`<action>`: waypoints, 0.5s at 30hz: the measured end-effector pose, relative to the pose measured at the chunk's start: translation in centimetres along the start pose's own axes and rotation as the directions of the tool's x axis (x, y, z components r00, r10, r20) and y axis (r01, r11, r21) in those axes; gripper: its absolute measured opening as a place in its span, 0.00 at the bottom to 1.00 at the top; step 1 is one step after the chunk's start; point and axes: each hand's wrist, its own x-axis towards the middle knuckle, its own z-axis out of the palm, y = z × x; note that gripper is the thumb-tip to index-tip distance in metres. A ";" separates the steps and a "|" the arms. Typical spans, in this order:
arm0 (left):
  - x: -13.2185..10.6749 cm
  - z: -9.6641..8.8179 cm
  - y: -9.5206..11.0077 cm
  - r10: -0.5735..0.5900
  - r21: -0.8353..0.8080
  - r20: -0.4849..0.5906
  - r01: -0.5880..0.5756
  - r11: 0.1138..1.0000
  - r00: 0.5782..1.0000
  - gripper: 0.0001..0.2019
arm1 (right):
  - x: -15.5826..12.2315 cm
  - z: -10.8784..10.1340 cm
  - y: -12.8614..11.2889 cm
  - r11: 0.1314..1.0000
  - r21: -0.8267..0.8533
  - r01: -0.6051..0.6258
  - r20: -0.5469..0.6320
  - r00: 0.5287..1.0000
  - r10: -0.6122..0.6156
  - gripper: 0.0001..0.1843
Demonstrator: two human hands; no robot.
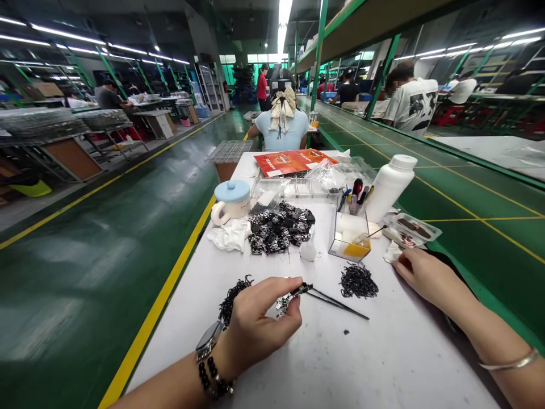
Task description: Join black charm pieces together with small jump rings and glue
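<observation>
Black bits (302,289) sit pinched between fingertips of the left hand (258,317); the right hand (426,276), grip hard to see, is by white paper (392,251).

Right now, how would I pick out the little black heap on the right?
On the white table, find the tall white bottle, then the clear box beside it. On the box's near side lies the small heap of black pieces. Unlike the similar dark heap partly hidden by the left hand, it shows whole.
</observation>
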 end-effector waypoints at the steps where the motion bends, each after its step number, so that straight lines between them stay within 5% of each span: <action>1: 0.0 0.0 0.1 -0.022 -0.006 -0.003 0.022 1.000 1.000 0.19 | 0.1 0.1 -0.2 1.000 -0.004 0.009 0.009 1.000 -0.009 0.12; 10: 0.1 0.4 0.6 -0.402 -0.156 0.071 0.408 0.899 0.913 0.12 | 0.5 -0.8 0.3 0.998 0.029 -0.049 0.102 0.994 0.046 0.07; 15: -1.4 1.7 2.3 -0.483 -0.266 0.290 0.554 0.789 0.826 0.13 | -1.8 -4.7 -3.1 0.991 -0.007 -0.131 -0.064 0.989 0.130 0.19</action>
